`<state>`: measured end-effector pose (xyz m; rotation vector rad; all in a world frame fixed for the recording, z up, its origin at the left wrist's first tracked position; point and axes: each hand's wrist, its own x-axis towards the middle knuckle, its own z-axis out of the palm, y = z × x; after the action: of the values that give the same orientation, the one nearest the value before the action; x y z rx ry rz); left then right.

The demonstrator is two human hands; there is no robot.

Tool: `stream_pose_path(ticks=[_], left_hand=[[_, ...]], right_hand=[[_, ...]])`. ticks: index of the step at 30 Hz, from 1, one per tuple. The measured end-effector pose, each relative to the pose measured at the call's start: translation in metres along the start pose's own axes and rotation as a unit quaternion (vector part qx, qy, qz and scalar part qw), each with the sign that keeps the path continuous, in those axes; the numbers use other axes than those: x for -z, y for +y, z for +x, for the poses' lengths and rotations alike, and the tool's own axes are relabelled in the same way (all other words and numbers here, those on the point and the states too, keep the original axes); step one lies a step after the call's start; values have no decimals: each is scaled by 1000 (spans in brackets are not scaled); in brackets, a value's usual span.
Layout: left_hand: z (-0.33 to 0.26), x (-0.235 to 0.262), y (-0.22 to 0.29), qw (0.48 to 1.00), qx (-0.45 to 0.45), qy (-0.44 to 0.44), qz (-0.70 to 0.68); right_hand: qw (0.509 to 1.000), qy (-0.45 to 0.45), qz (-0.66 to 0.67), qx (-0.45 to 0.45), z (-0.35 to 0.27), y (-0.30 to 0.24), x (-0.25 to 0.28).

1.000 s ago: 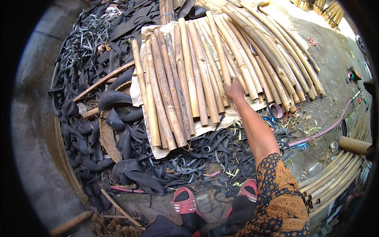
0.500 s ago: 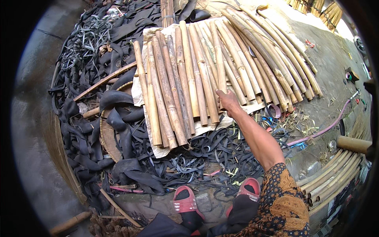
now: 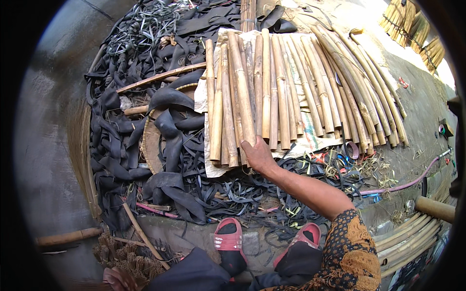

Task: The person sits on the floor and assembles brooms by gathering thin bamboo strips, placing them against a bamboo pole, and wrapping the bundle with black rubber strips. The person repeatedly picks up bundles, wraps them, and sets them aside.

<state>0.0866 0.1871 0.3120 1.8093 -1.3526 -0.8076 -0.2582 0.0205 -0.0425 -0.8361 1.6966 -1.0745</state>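
Observation:
Many cut bamboo poles [image 3: 320,92] lie side by side on a pale cloth sheet [image 3: 213,169], their near ends toward me. My right hand [image 3: 257,154] is closed round the near end of one bamboo pole [image 3: 241,89] in the left part of the row. That pole lies over its neighbours, thumb on its left side. My left hand [image 3: 119,279] shows only in part at the lower left edge, beside a bundle of thin brown sticks [image 3: 128,254]. Its fingers are too blurred to read.
Heaps of black rubber strips [image 3: 165,126] spread on the left, partly over a round woven tray [image 3: 154,140]. More bamboo poles [image 3: 412,237] lie at right, near a pink hose [image 3: 412,182]. Upright bundles [image 3: 398,22] stand at far right. My pink sandals [image 3: 228,242] are below.
My right hand has moved left and nearer along the row and now grips a pole's near end. My left hand has come into view at lower left. The view has shifted.

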Motion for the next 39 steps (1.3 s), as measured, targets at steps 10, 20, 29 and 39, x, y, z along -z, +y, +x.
stream_pose_path(ticks=[10, 20, 29, 39], left_hand=[[3, -4, 3, 999, -32, -37, -6], [6, -10, 4, 998, -46, -32, 13], [12, -18, 11, 999, -18, -41, -3], [16, -20, 6, 1000, -7, -5, 10]], right_hand=[[978, -68, -168, 101, -16, -35, -38], [930, -160, -252, 214, -4, -41, -17], [906, 185, -377, -45, 71, 85, 147], [843, 213, -480, -118, 98, 179, 164]])
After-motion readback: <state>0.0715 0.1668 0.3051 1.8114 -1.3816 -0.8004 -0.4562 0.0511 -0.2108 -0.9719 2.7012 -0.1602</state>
